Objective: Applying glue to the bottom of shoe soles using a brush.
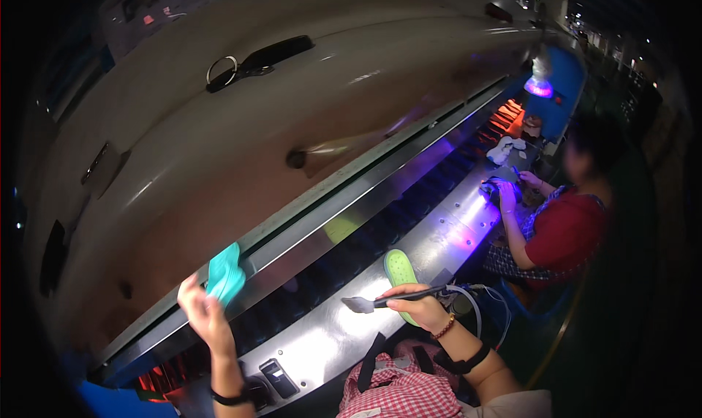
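Observation:
My left hand (207, 314), slightly blurred, pinches the lower end of a teal, wavy shoe piece (225, 273) over the metal ledge in front of me. Whether it is a sole or an upper I cannot tell. In my right hand (424, 307) is a black-handled glue brush (401, 297), its flat grey tip (358, 305) pointing left above the bench. Tubes run from the handle's back end. Under the brush and my right hand, a light green shoe sole (399, 266) with small dots lies on the bench, its lower part partly covered.
A long metal bench (322, 348) curves past me; a dark conveyor gap (292, 290) and a metal ledge (314, 237) run behind it. A phone-like black device (278, 378) sits at lower left. At right, a co-worker (563, 228) handles a shoe under purple light.

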A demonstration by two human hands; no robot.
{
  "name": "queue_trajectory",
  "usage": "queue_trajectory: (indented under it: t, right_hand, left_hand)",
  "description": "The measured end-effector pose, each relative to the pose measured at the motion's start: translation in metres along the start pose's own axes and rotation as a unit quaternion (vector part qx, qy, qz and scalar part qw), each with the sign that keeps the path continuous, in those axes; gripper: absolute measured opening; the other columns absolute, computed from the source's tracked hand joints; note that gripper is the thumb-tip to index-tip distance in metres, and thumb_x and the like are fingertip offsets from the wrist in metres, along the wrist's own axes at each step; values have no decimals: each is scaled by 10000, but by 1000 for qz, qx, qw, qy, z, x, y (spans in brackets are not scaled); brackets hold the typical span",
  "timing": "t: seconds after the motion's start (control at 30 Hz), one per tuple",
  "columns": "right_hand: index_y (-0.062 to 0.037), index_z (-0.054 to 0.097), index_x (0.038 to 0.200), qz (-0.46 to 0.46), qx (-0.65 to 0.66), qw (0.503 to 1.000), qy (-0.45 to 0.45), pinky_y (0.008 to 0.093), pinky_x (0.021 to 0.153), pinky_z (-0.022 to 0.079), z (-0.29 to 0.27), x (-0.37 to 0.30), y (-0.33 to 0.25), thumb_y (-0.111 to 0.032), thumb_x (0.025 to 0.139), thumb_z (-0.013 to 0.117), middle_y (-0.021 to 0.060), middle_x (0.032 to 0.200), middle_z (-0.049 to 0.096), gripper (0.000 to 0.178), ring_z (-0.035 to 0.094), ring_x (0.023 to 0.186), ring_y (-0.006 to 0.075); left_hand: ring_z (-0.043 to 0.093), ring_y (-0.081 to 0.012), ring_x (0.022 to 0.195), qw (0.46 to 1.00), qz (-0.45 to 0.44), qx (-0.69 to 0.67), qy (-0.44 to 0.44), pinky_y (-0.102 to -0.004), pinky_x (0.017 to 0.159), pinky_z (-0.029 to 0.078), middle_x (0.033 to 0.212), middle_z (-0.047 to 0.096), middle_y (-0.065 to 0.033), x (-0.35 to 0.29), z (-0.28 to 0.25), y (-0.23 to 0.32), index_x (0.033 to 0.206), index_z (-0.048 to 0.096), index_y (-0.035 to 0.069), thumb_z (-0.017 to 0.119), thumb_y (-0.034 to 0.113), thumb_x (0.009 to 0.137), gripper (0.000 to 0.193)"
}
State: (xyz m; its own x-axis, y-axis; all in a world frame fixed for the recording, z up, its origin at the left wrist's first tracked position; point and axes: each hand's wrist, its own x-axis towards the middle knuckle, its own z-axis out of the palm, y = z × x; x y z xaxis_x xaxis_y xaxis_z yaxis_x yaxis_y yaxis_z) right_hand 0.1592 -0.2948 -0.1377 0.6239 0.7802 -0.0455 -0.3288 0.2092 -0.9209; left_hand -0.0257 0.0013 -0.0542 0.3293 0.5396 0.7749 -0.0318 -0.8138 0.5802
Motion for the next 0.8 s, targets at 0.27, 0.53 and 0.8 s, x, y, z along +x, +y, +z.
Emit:
queue_trajectory:
  t: [0.27,0.53,0.8]
  right_hand:
    - [23,612,980,-42,48,995,-79,212,774,452,38,16,-32,-39,763,603,95,975,628,225,581,863,107]
    - [62,607,953,10,57,986,-157,275,842,437,65,6,-15,-20,744,601,150,955,625,224,585,911,178]
    - [20,624,943,67,-1,987,-144,231,746,461,90,31,29,-43,758,616,96,910,636,195,589,820,128]
  left_hand:
    - [571,-250,922,771,-422,-474,-53,-342,832,468,994,565,-136,-75,-14,21,1131,416,-43,607,111,688,507]
    - [443,-374,1109,628,-459,-583,-232,-584,970,268,1243,411,-192,-154,3,39,1315,287,66,544,598,697,855]
    - [487,-358,1020,405,-521,-751,-31,-579,965,270,1143,485,-179,-173,27,59,1281,354,100,175,793,699,923]
